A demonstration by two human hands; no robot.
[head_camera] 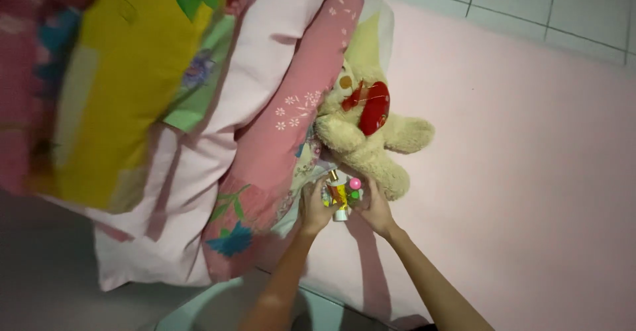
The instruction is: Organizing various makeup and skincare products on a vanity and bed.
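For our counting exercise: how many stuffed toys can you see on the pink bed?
1. A cream stuffed toy with a red heart lies beside the pillows, just above the left hand and right hand. Others may be hidden under the pillows.

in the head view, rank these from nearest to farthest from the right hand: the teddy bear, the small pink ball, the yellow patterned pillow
1. Small pink ball: right at the fingertips of the right hand, among the small things held between both hands.
2. Teddy bear: just above the hand on the pink sheet, its foot close to the fingers.
3. Yellow patterned pillow: far off at the upper left.
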